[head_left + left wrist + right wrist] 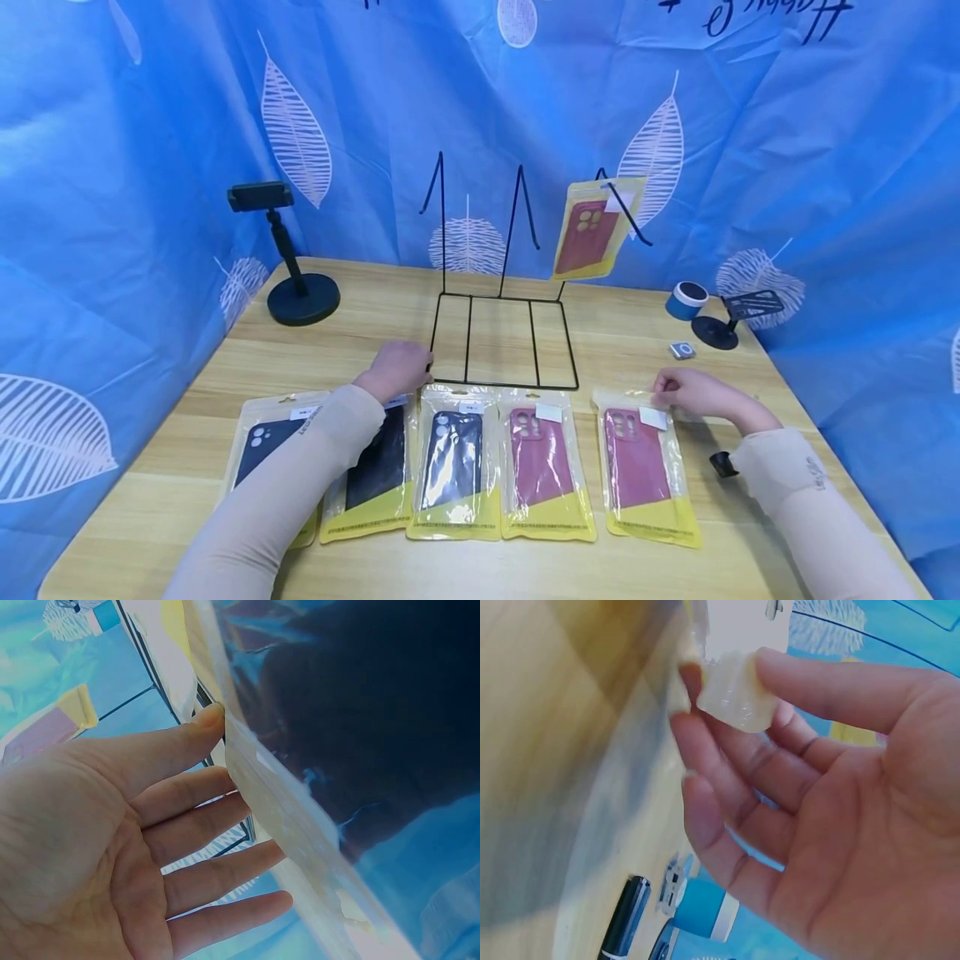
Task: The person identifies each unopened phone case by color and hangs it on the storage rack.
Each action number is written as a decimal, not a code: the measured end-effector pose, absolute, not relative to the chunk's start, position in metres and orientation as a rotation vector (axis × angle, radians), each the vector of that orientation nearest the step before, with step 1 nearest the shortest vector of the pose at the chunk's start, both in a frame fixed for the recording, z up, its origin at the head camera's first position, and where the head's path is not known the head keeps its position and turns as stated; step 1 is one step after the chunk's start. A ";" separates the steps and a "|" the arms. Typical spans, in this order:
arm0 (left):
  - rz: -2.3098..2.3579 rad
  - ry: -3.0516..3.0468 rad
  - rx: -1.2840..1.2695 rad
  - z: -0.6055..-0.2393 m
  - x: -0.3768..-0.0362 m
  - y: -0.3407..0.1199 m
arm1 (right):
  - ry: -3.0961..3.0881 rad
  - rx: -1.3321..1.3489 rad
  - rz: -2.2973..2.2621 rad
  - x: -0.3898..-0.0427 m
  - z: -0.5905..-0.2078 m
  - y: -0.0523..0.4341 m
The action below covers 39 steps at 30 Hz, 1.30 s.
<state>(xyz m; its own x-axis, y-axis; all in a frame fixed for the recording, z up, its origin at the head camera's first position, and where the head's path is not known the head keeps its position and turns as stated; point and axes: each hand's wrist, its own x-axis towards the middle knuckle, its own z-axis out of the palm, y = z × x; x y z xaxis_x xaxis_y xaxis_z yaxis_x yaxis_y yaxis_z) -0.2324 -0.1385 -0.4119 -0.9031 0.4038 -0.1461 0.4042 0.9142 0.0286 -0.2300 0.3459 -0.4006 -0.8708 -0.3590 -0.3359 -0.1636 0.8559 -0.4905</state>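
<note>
Both arms wear close-fitting, pale beige stretch-fabric sleeves, covering forearm to wrist. Left beige sleeve (300, 467): small dark lettering printed near the cuff, too small to read. Right beige sleeve (810, 508): similar dark lettering just behind the wrist. Left hand (395, 369) and right hand (693, 392) bare, no gloves, rings or watch visible. Fingernails short, unpainted.

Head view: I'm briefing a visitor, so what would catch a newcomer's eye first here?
A row of bagged phone cases lies along the near table edge, dark ones left, red ones right. Behind stands a black wire rack with one red case hanging at its right. The right hand pinches the rightmost bag's top.
</note>
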 end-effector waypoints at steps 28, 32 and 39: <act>0.020 2.902 0.576 -0.414 -0.234 -0.138 | 2.955 -0.556 -1.269 -0.208 -0.358 0.335; 0.021 2.903 0.571 -0.415 -0.234 -0.138 | 3.038 -0.746 -1.377 -0.203 -0.346 0.326; 0.024 2.921 0.597 -0.416 -0.232 -0.139 | 3.222 -0.924 -1.474 -0.205 -0.316 0.310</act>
<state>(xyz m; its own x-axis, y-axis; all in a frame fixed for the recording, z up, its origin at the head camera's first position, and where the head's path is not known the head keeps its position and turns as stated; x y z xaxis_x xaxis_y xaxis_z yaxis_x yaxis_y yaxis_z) -0.2323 -0.1385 -0.4156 -0.9076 0.3910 -0.1529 0.3884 0.9203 0.0478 -0.2051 0.3096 -0.3162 -0.7487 -0.2149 0.6272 -0.6150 0.5784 -0.5360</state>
